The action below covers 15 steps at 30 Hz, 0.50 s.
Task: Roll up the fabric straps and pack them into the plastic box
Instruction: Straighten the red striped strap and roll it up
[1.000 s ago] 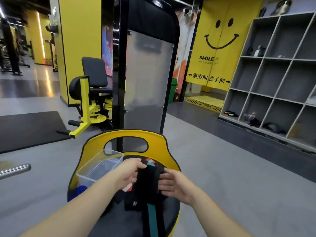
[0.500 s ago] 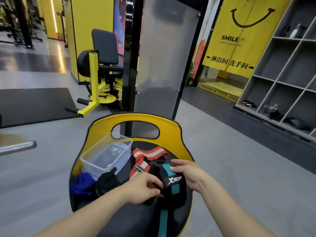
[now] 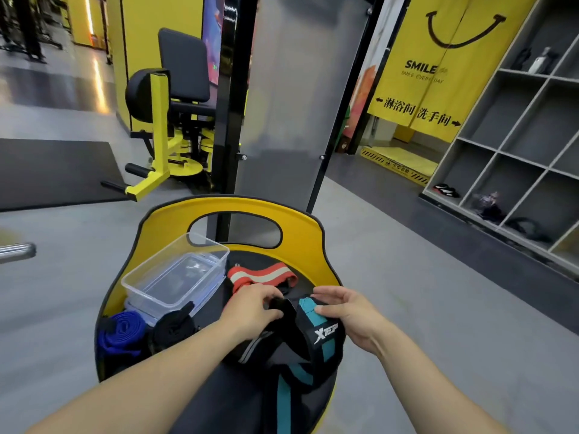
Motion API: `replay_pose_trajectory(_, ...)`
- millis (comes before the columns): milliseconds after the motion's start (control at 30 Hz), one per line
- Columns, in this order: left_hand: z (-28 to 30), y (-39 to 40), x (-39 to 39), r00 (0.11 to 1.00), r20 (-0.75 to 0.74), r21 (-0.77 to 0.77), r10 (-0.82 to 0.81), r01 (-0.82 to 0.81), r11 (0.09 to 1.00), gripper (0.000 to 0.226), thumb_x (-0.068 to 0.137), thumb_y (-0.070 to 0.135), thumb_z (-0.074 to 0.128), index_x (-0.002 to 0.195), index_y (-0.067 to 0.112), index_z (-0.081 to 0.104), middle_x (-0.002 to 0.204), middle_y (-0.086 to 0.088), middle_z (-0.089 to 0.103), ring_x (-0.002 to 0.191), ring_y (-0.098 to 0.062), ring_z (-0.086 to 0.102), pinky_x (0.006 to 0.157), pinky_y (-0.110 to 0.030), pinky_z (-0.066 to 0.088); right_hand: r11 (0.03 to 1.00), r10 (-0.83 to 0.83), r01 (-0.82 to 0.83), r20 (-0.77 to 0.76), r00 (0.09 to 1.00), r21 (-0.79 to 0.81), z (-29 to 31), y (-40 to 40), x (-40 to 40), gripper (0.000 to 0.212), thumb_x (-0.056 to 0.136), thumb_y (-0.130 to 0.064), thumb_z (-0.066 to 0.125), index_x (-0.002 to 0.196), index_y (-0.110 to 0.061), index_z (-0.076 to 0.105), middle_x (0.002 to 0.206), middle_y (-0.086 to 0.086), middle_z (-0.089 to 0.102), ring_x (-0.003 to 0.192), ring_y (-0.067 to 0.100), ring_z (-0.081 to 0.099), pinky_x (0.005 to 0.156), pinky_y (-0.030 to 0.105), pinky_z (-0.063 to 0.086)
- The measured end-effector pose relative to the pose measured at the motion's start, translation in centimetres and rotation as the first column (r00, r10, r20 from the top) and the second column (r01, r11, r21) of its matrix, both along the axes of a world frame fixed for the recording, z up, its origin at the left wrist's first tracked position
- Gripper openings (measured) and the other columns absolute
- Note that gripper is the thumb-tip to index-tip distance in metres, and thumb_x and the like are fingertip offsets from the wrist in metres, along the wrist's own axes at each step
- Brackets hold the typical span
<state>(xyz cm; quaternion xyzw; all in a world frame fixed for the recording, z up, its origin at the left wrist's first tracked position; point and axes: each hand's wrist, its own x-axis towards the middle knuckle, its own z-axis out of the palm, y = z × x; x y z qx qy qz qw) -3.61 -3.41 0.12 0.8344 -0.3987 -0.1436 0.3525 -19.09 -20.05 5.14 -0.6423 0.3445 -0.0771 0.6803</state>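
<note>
Both hands pinch the teal-black strap (image 3: 308, 336) on the seat (image 3: 225, 399): left hand (image 3: 253, 308) grips its black end, right hand (image 3: 347, 311) its teal edge. The box (image 3: 175, 277) stands left of the strap, empty. The red strap (image 3: 260, 275) lies just behind the hands, with blue roll (image 3: 120, 332) and black roll (image 3: 172, 325) before the box.

Both hands — left hand (image 3: 250, 303), right hand (image 3: 351, 311) — pinch the teal-black strap (image 3: 316, 339).
</note>
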Motion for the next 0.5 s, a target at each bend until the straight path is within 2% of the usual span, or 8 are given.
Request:
replay_pose_trajectory(100, 0.1, -0.3, 0.1, 0.998, 0.053, -0.053, 0.042, -0.039, 0.998, 0.02, 0.086, 0.033, 0.079, 0.105, 0.036, 0.076, 0.098, 0.012, 0.067, 0.086, -0.009, 0.059, 0.076, -0.025, 0.045, 0.996, 0.0, -0.013, -0.143, 0.99, -0.09, 0.2, 0.0, -0.1, 0.031, 0.086, 0.005, 0.075, 0.113, -0.01, 0.071, 0.115, 0.011, 0.073, 0.096, 0.027, 0.075, 0.074, 0.034, 0.061)
replay_pose_trajectory(200, 0.3, 0.0, 0.5, 0.998, 0.004, -0.067, 0.07, -0.07, 0.995, 0.011, 0.083, 0.028, 0.082, 0.086, 0.037, 0.076, 0.091, 0.012, 0.067, 0.081, -0.008, 0.06, 0.074, -0.026, 0.047, 0.997, 0.03, -0.044, -0.218, 0.976, -0.06, 0.4, 0.0, 0.1, 0.029, 0.087, 0.006, 0.073, 0.112, -0.008, 0.073, 0.114, 0.011, 0.074, 0.1, 0.028, 0.074, 0.082, 0.038, 0.062)
replay_pose_trajectory(267, 0.4, 0.4, 1.1, 0.996, -0.005, -0.054, 0.09, -0.09, 0.994, 0.016, 0.082, 0.026, 0.083, 0.08, 0.039, 0.073, 0.089, 0.01, 0.069, 0.08, -0.01, 0.063, 0.075, -0.028, 0.051, 1.0, 0.009, -0.005, -0.182, 0.983, 0.02, 0.8, -0.2, 0.2, 0.03, 0.088, 0.012, 0.067, 0.113, -0.004, 0.073, 0.115, 0.014, 0.074, 0.101, 0.031, 0.074, 0.082, 0.038, 0.062)
replay_pose_trajectory(333, 0.5, 0.8, 2.0, 0.985, -0.032, -0.073, 0.17, -0.171, 0.982, 0.013, 0.082, 0.024, 0.083, 0.082, 0.034, 0.075, 0.083, 0.01, 0.069, 0.079, -0.011, 0.064, 0.073, -0.028, 0.052, 0.995, -0.051, 0.062, -0.132, 0.99, 0.081, 1.1, -0.5, 0.0, 0.031, 0.089, 0.016, 0.063, 0.113, -0.001, 0.071, 0.114, 0.018, 0.074, 0.102, 0.032, 0.073, 0.081, 0.037, 0.061)
replay_pose_trajectory(433, 0.8, 1.7, 3.5, 0.932, -0.119, -0.078, 0.342, -0.352, 0.933, 0.01, 0.085, 0.022, 0.081, 0.085, 0.029, 0.074, 0.076, 0.013, 0.067, 0.077, -0.007, 0.062, 0.063, -0.018, 0.042, 0.97, -0.199, 0.199, -0.019, 0.98, 0.141, 1.1, -1.6, -0.2, 0.035, 0.089, 0.019, 0.06, 0.119, 0.003, 0.067, 0.119, 0.021, 0.071, 0.102, 0.031, 0.07, 0.082, 0.036, 0.059)
replay_pose_trajectory(500, 0.9, 2.3, 4.7, 0.883, -0.148, -0.052, 0.446, -0.457, 0.888, 0.006, 0.086, 0.025, 0.08, 0.085, 0.027, 0.074, 0.074, 0.011, 0.066, 0.081, -0.014, 0.063, 0.066, -0.025, 0.043, 0.949, -0.285, 0.271, 0.067, 0.956, 0.16, 1.6, -2.4, -0.3, 0.038, 0.089, 0.019, 0.06, 0.125, 0.004, 0.063, 0.119, 0.021, 0.071, 0.099, 0.03, 0.072, 0.074, 0.033, 0.059)
